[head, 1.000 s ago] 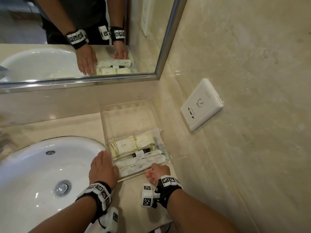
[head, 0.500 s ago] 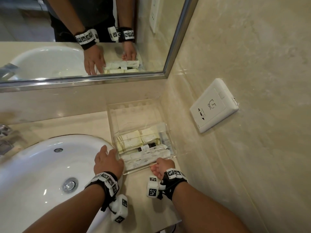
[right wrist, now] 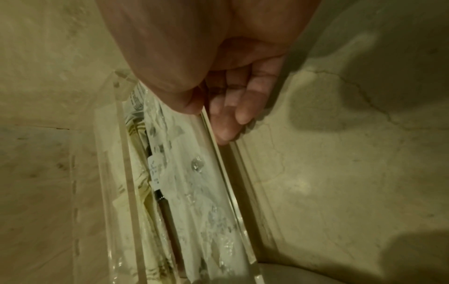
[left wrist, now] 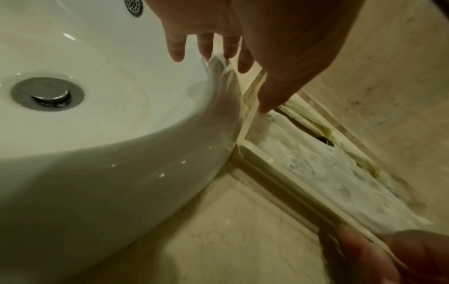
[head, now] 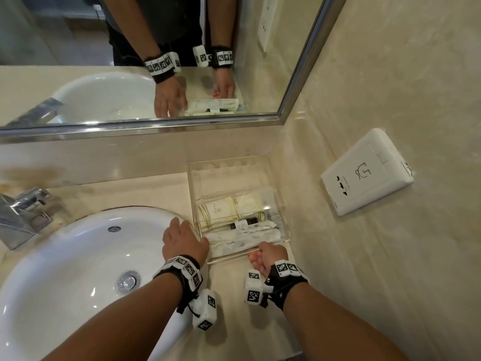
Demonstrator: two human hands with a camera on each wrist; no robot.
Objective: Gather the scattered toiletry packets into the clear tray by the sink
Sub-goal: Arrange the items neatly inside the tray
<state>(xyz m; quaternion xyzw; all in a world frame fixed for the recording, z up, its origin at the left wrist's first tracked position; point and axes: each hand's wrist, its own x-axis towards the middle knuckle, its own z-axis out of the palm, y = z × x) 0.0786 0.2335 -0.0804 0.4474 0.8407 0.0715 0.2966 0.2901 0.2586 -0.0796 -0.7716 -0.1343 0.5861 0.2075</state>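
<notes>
A beige stone worktop (head: 145,194) carries a white basin (head: 78,256) on the left and, to its right against the side wall, the clear tray (head: 234,165). Inside its near half lie the toiletry packets (head: 242,225) — cream sachets farther back, long white wrapped ones nearer. The left hand (head: 183,241) lies with straight fingers along the tray's left wall, thumb on the rim. The right hand (head: 268,256) pinches the near wall — thumb inside, fingers outside.
</notes>
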